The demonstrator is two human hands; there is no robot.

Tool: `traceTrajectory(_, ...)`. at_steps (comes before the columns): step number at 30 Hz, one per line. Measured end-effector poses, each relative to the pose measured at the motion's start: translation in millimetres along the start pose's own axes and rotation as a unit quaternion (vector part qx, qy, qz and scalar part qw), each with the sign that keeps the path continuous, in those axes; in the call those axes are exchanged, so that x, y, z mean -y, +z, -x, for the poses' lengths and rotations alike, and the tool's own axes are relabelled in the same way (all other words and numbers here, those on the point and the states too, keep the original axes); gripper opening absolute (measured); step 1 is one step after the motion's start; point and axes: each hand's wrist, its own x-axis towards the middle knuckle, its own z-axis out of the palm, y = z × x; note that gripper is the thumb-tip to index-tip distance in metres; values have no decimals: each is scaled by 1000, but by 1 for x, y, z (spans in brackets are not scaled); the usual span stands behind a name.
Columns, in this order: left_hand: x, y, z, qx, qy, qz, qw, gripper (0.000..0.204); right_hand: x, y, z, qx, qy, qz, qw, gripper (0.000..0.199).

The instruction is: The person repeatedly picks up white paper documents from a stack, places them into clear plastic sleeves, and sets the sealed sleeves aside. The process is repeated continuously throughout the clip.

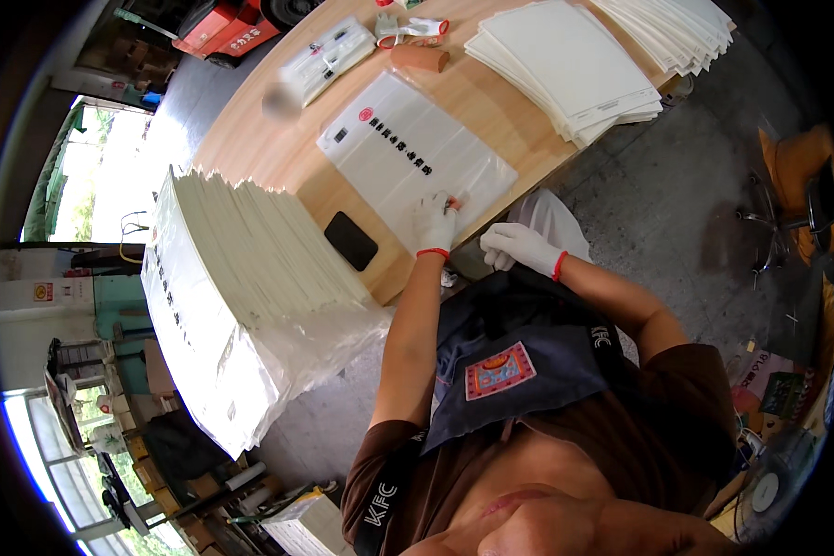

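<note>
Fingers of the left hand (435, 221) press the clear bag (417, 157) flat, while beside it the right hand (516, 246) seems loosely curled, empty.

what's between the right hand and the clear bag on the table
Nothing visible. The right hand hovers just off the table edge, beside the clear bag. The left hand already rests on the bag's near edge. The phone lies off to the left.
</note>
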Motion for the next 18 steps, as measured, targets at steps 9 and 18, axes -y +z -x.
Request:
traceTrajectory(9, 34, 6, -23, 14, -90, 319, 943, 29, 41, 20, -78, -59, -38, -97, 993, 46)
traceTrajectory(18, 2, -104, -50, -132, -63, 738, 658, 22, 3, -59, -89, -229, -125, 391, 883, 48)
